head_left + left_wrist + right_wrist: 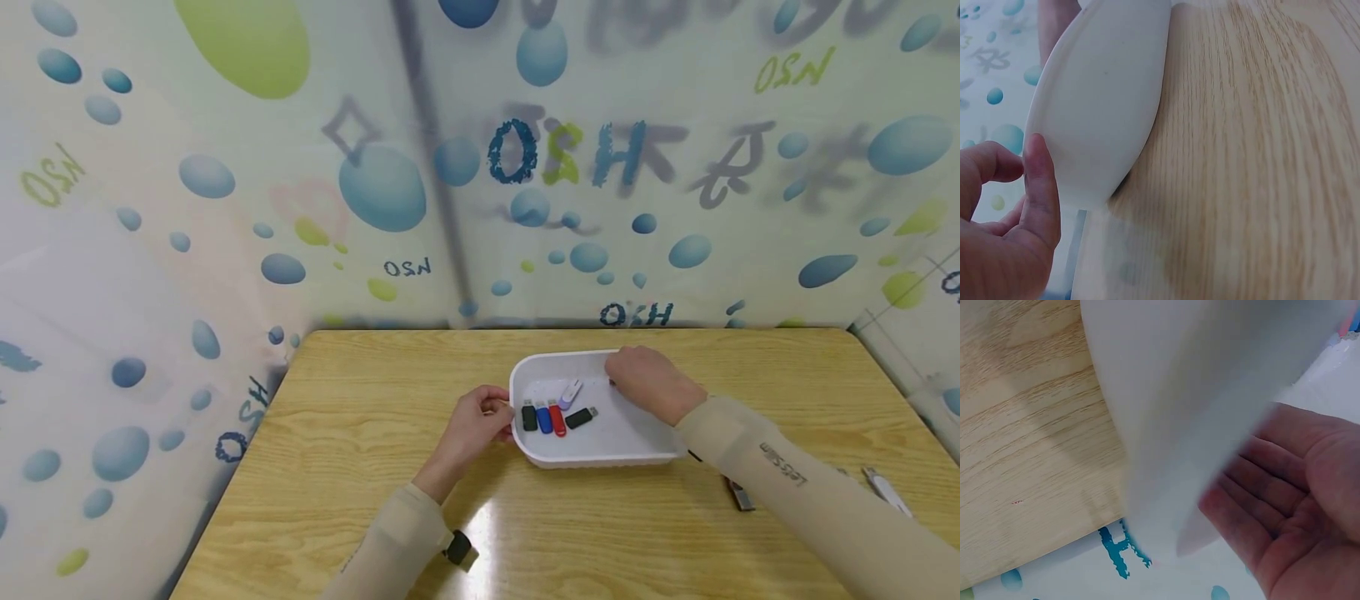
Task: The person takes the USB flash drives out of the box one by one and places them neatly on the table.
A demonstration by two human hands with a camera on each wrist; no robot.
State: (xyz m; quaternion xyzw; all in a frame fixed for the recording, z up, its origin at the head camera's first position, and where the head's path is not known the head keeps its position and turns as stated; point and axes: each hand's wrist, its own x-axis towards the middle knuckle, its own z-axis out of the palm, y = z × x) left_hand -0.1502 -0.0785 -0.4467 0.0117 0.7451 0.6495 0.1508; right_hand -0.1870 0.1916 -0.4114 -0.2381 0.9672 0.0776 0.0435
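A white plastic basket [607, 461] stands on the table. Several USB flash drives lie in its left half: a blue one [544, 418], a red one [557, 419], a pale lilac one [571, 393], a black one [529, 416] and another dark one [581, 418]. My left hand [478, 421] holds the basket's left rim, its fingers against the outer wall. Inside the far right part of the basket is my right hand [652, 383], palm down. A small dark bit shows at its fingertips; I cannot tell whether they grip it.
On the wooden table [360, 433], right of the basket, a dark USB flash drive [738, 493] and a white one [887, 492] lie by the right sleeve. A printed curtain [480, 208] with blue drops rises behind the table's far edge.
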